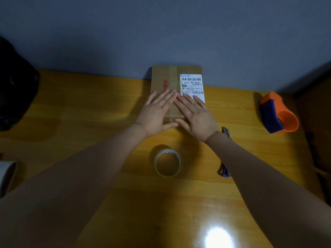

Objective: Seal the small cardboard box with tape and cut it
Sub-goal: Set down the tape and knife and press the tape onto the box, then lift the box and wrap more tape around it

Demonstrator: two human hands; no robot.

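Small cardboard box [176, 86] lying flat at the far middle of the wooden table [89, 108], its far end against the grey wall [161, 33]. White shipping label [192, 86] on the right half of the lid; strip of brown tape [172, 77] down the centre seam, red print beside it. Left hand [157, 111] and right hand [194, 115] both spread flat, palms down on the near end of the lid, fingers extended, index fingertips touching over the seam, gripping nothing.

Probably light and fairly stiff: thin board, low profile, flaps likely to spring up unless pressed. Best held just so, by flat pressure either side of the seam, or by the long edges when turning. Lacquered tabletop looks smooth and glossy, with a lamp glare at the near edge, so the box may slide under a push; the wall behind gives a stop.

Roll of clear tape [168, 162] standing free between the forearms, near the box. Utility knife [225, 153] partly hidden under the right forearm, blue end showing. Orange and blue tape dispenser [278, 113] well apart at the right. Black bag [16, 86] at the far left; white cylinder [7, 174] at the left edge, too cropped to name. Dim room, plain wall.
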